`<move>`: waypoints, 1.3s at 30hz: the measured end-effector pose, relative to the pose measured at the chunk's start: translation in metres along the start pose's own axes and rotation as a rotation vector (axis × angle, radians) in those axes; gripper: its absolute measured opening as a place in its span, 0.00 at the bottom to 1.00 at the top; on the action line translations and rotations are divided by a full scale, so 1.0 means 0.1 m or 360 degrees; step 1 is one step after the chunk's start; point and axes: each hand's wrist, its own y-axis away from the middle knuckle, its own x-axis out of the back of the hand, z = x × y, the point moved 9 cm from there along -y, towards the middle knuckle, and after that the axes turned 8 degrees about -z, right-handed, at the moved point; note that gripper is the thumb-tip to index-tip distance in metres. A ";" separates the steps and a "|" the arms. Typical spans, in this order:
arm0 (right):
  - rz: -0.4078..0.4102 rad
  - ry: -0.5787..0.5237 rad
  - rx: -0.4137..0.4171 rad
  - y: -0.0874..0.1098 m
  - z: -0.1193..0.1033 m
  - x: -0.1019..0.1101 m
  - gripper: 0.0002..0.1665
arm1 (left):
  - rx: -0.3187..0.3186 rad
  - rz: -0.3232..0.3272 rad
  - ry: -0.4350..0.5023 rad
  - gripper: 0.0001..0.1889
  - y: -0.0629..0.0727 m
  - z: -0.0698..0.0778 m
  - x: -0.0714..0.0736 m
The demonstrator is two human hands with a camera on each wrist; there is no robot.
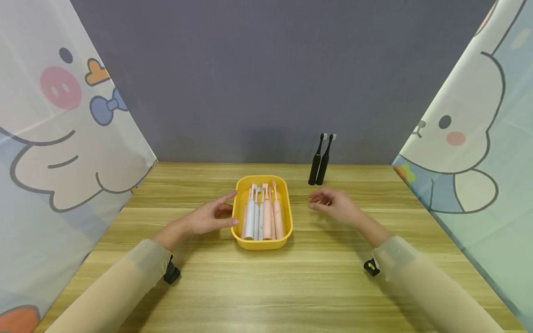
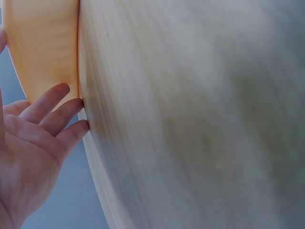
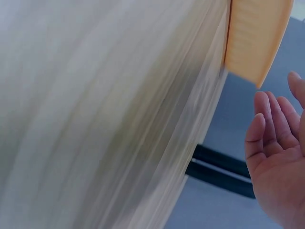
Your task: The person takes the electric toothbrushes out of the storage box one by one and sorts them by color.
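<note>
A yellow bin [image 1: 261, 245] sits mid-table, holding several electric toothbrushes in pale blue [image 1: 250, 219] and pink [image 1: 278, 219], heads toward the back. My left hand [image 1: 210, 217] is at the bin's left side, fingers spread and thumb right at the rim; in the left wrist view the fingertips [image 2: 62, 90] overlap the bin's outer wall [image 2: 45, 47]. To the right of the bin, my right hand [image 1: 335, 206] hovers with loosely bent fingers and nothing in them. Two black electric toothbrushes [image 1: 315, 167] stand upright side by side behind that hand.
The wood-grain table [image 1: 266, 291] ends at a grey back panel [image 1: 266, 83]. Cartoon-printed cloths hang at the left [image 1: 96, 152] and right [image 1: 466, 152]. A small black device [image 1: 171, 272] is strapped at each wrist.
</note>
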 end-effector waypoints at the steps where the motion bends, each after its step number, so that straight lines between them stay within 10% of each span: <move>1: -0.0010 -0.0002 0.0010 0.00 -0.03 -0.02 0.23 | 0.0002 0.0001 -0.0001 0.55 0.00 0.00 0.00; 39: -0.0141 -0.0062 0.0211 -0.68 -0.90 -0.54 0.24 | -0.0006 -0.0006 -0.0004 0.55 0.00 0.01 0.00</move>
